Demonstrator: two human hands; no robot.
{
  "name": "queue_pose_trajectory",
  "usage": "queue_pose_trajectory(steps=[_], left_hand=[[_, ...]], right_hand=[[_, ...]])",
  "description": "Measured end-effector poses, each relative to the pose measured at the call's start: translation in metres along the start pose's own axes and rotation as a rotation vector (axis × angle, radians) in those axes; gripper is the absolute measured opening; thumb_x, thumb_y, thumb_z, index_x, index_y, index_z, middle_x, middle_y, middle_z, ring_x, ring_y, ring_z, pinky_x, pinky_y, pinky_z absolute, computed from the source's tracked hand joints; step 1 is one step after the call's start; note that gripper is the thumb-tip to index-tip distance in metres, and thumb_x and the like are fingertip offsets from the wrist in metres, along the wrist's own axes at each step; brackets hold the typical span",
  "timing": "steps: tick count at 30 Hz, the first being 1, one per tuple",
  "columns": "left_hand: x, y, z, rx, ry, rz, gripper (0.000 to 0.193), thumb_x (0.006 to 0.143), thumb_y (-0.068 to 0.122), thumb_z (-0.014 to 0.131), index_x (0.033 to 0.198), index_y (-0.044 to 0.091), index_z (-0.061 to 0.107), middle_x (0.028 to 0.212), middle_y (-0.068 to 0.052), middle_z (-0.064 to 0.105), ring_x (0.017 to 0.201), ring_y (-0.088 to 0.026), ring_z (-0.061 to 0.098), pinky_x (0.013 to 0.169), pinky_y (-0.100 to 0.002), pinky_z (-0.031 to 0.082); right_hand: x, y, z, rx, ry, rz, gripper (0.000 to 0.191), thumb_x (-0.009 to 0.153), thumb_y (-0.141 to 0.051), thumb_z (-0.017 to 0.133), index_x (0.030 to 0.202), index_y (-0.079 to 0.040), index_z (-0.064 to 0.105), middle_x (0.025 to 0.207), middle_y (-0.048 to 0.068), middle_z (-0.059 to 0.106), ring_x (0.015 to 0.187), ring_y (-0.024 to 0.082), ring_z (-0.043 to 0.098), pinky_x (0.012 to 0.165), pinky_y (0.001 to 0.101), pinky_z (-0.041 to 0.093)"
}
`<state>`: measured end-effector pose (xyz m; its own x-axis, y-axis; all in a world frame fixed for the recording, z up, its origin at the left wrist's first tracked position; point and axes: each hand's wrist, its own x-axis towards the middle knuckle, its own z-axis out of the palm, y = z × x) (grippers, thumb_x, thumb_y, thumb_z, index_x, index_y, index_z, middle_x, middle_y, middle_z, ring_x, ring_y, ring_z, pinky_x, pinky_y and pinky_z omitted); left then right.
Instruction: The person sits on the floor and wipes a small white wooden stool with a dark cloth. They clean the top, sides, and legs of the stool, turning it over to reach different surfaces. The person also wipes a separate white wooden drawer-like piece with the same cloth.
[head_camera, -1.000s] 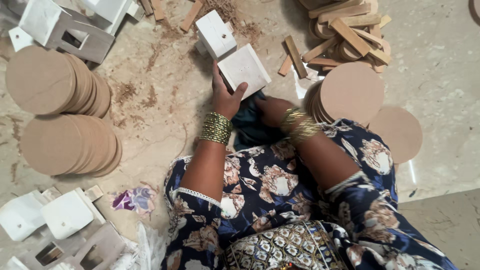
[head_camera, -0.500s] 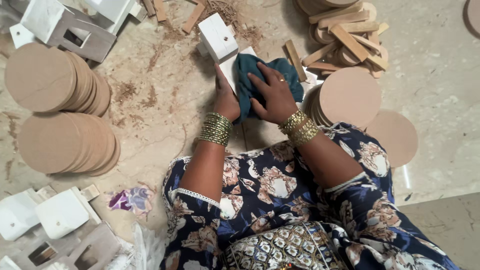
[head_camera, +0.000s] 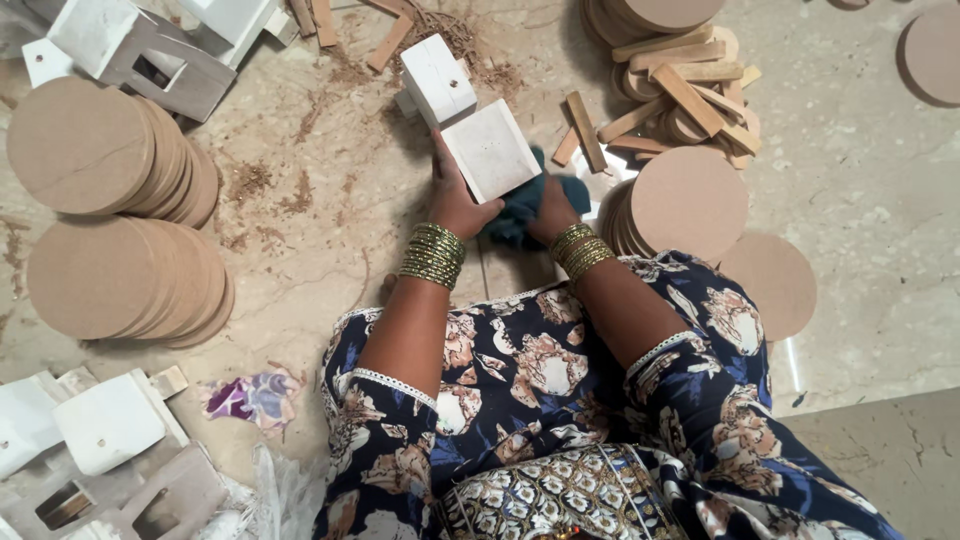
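Marble, pale beige and veined, makes up the floor (head_camera: 860, 200), and it is dusted with sawdust and wood shavings around twelve o'clock. At nine o'clock two fanned stacks of round fibreboard discs (head_camera: 110, 210) lie side by side, with white-painted wooden house-shaped boxes (head_camera: 150, 50) at eleven o'clock and more of the same boxes (head_camera: 110, 430) at seven o'clock, beside a crumpled purple scrap (head_camera: 250, 395). Toward one o'clock loose wooden strips (head_camera: 690, 90) are heaped over further discs, and another disc stack (head_camera: 690, 200) sits at two to three o'clock just beside the person's right wrist. A second white block (head_camera: 437, 78) stands at twelve o'clock, touching or nearly touching the held piece. Both forearms reach forward from a dark floral dress (head_camera: 520, 400), each wrist ringed with gold bangles. The left hand (head_camera: 458, 205) is extended with its fingers curled shut along the lower left edge of a white square wooden block (head_camera: 492, 150), which is held tilted just above the floor near the centre of the view. The right hand (head_camera: 553, 210) is bent down at the wrist and mostly hidden under that block, pressing into a dark teal cloth (head_camera: 520, 215) bunched beneath and behind the block; whether its fingers are closed on the cloth I cannot tell.
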<state>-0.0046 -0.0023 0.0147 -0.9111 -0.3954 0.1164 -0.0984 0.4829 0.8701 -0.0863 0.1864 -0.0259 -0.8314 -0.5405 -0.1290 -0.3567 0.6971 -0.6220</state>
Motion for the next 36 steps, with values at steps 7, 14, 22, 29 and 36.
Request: queue_pose_trajectory(steps=[7,14,22,29,36], left_hand=[[-0.001,0.002,0.001,0.009,0.009,0.034,0.153,0.059,0.021,0.096,0.158,0.006,-0.020,0.161,-0.034,0.022,0.147,-0.046,0.034,0.120,-0.044,0.036],[-0.002,0.006,0.003,-0.038,-0.039,-0.057,0.150,0.060,0.017,0.092,0.156,0.005,-0.023,0.163,-0.037,0.009,0.149,-0.046,0.028,0.119,-0.044,0.037],[-0.003,0.003,0.003,-0.029,-0.019,-0.010,0.149,0.061,0.018,0.091,0.157,0.004,-0.022,0.163,-0.037,0.010,0.150,-0.048,0.026,0.121,-0.045,0.034],[-0.004,0.005,0.003,0.019,0.010,0.010,0.153,0.060,0.026,0.094,0.158,0.003,-0.021,0.163,-0.036,0.018,0.150,-0.047,0.029,0.124,-0.047,0.032],[-0.007,0.004,0.007,-0.118,0.005,0.060,0.152,0.070,0.045,0.094,0.158,0.000,-0.021,0.164,-0.036,0.018,0.151,-0.044,0.032,0.124,-0.046,0.033]], right_hand=[[-0.024,-0.021,-0.025,-0.444,-0.583,0.118,0.073,0.082,-0.033,0.075,0.146,-0.016,0.046,0.129,0.018,0.062,0.117,0.037,0.064,0.099,0.0460,0.053],[-0.030,-0.051,-0.020,-0.251,0.113,-0.410,0.030,0.085,-0.020,0.067,0.113,-0.008,0.069,0.115,0.017,0.068,0.103,0.039,0.067,0.088,0.0494,0.055],[-0.035,-0.061,0.010,-0.571,-0.086,-0.350,0.030,0.086,-0.017,0.060,0.112,-0.008,0.070,0.117,0.017,0.065,0.104,0.038,0.065,0.087,0.0494,0.054],[-0.032,-0.050,0.013,-0.252,-0.242,-0.147,0.036,0.082,-0.014,0.062,0.117,-0.012,0.069,0.107,0.019,0.069,0.098,0.040,0.066,0.086,0.0511,0.054],[-0.013,-0.038,0.020,-0.003,0.154,-0.229,0.019,0.079,-0.011,0.069,0.093,0.002,0.070,0.096,0.024,0.069,0.093,0.046,0.064,0.084,0.0524,0.054]])
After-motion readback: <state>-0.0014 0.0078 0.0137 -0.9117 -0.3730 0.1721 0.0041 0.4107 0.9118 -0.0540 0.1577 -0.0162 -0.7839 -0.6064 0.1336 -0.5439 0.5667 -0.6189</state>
